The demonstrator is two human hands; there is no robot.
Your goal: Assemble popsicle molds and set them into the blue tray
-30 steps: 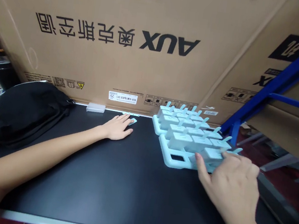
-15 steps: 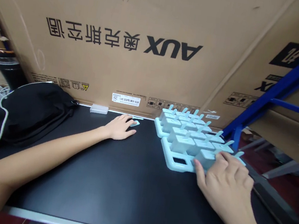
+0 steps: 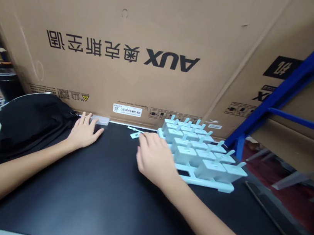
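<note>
My left hand (image 3: 84,132) lies with fingers spread on the dark table, touching or just beside a small clear plastic box (image 3: 100,120). My right hand (image 3: 154,156) has curled fingers at a small light-blue piece (image 3: 135,134); its fingertips are partly hidden, so a grip cannot be made out. A thin light-blue stick (image 3: 133,129) lies just behind that piece. To the right of my right hand stands a light-blue popsicle mould (image 3: 185,155) with several lidded cells, their handles pointing up, in a frame (image 3: 209,183).
A large cardboard box (image 3: 101,12) stands behind the table (image 3: 89,201). Black cloth (image 3: 36,124) with a white cable lies at the left, beside a dark bottle (image 3: 7,81). A blue metal frame (image 3: 284,85) rises at the right.
My right hand has left the mould's near right side and moved left to the small light-blue piece. My left hand has moved left, away from that piece, to the clear box.
</note>
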